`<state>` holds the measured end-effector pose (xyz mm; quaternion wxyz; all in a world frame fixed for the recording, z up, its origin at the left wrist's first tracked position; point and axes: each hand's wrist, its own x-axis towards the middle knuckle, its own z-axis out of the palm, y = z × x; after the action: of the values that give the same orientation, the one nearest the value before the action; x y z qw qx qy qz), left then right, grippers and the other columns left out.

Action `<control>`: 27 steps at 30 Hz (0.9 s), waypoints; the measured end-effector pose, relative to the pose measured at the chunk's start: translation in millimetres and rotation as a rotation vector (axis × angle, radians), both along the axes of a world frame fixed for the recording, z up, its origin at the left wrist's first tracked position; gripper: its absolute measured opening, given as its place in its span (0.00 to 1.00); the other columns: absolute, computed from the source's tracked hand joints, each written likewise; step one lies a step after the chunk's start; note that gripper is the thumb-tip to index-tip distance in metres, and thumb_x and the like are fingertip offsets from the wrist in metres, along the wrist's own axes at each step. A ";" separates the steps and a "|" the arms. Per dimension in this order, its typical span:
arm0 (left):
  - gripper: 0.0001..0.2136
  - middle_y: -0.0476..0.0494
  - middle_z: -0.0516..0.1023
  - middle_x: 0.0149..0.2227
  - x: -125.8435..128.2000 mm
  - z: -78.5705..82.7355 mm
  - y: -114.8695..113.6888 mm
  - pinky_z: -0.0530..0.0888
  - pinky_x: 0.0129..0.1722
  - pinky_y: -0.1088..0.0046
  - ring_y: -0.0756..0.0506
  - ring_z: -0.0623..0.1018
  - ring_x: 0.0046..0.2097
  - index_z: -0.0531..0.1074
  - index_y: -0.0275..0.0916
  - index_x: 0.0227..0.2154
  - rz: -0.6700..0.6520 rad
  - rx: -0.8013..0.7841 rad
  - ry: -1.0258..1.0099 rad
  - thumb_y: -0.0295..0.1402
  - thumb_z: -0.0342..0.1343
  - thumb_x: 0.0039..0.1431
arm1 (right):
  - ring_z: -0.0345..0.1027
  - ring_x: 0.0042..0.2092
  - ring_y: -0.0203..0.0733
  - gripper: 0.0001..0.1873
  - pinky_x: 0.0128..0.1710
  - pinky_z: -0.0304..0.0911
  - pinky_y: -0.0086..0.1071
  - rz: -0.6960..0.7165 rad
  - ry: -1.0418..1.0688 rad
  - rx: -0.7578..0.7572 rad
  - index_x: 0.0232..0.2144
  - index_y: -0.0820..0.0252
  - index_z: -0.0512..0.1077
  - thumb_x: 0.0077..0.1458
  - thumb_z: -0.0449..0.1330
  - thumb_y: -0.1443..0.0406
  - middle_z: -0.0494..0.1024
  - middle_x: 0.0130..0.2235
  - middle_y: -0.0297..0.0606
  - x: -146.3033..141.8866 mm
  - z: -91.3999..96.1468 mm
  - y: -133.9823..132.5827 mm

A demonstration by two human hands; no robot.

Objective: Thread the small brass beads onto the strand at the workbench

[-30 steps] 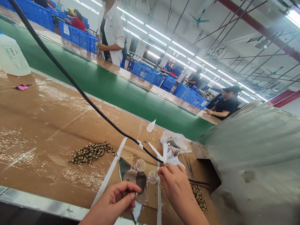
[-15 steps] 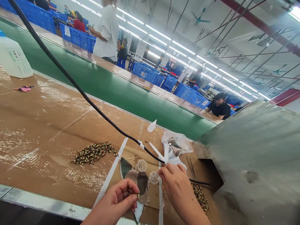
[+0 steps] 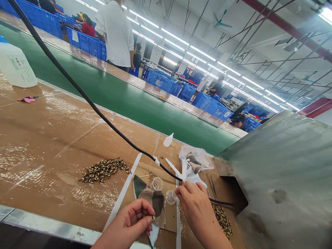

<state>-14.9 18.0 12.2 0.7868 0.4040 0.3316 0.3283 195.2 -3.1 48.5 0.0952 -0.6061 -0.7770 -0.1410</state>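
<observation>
Jug: translucent white plastic jug at the far left corner of the cardboard-topped workbench, cut off by the frame, contents hard to make out.

Beads: loose pile of gold-and-dark studded beads on the bench, just left of a white strip.

Left hand: left hand near the bench's front edge, fingers closed in a pinch on a tiny gold-coloured bead.

Cups: two small clear plastic cups, one beyond the other; contents too small to tell.

Right hand: right hand curled just beside the nearer cup, any grip hidden by the fingers.

Bag: crumpled clear plastic bag past the right hand, with brown-and-cream pieces inside.

Tweezers: metal tweezers by the grey metal hood.

Second pile: more studded beads at the right, partly hidden by the right hand's wrist.

Crates: blue plastic crates beyond the green conveyor belt, contents hidden.
</observation>
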 end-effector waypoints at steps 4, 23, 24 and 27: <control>0.10 0.52 0.71 0.22 -1.6 0.9 -2.4 0.68 0.29 0.73 0.49 0.71 0.27 0.71 0.38 0.25 -0.015 -0.003 -0.003 0.38 0.64 0.45 | 0.59 0.29 0.38 0.14 0.37 0.48 0.34 0.010 0.027 0.013 0.26 0.56 0.69 0.61 0.49 0.70 0.69 0.28 0.32 0.7 0.0 -0.1; 0.10 0.52 0.72 0.22 -1.3 3.8 -2.9 0.68 0.30 0.73 0.49 0.71 0.27 0.71 0.38 0.25 0.006 -0.012 -0.003 0.37 0.64 0.44 | 0.59 0.30 0.40 0.18 0.36 0.47 0.34 0.013 0.089 0.003 0.26 0.57 0.68 0.64 0.44 0.68 0.69 0.27 0.34 -2.4 3.2 -1.8; 0.10 0.52 0.72 0.22 -1.1 3.9 -2.5 0.68 0.30 0.73 0.49 0.71 0.27 0.71 0.38 0.25 0.003 -0.015 -0.003 0.37 0.64 0.44 | 0.59 0.30 0.40 0.18 0.36 0.47 0.34 0.014 0.092 -0.002 0.26 0.57 0.68 0.64 0.43 0.68 0.69 0.27 0.34 -2.5 3.0 -1.8; 0.11 0.53 0.71 0.22 -0.5 1.5 -0.7 0.67 0.29 0.73 0.50 0.70 0.27 0.71 0.38 0.24 -0.012 -0.027 -0.011 0.37 0.66 0.42 | 0.59 0.30 0.40 0.18 0.36 0.47 0.34 0.007 0.105 -0.014 0.26 0.58 0.68 0.64 0.43 0.68 0.69 0.28 0.34 -2.1 2.7 -2.1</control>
<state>-15.4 17.3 13.7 0.7959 0.3934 0.3291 0.3216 193.1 -5.2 51.1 0.1320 -0.6106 -0.7741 -0.1030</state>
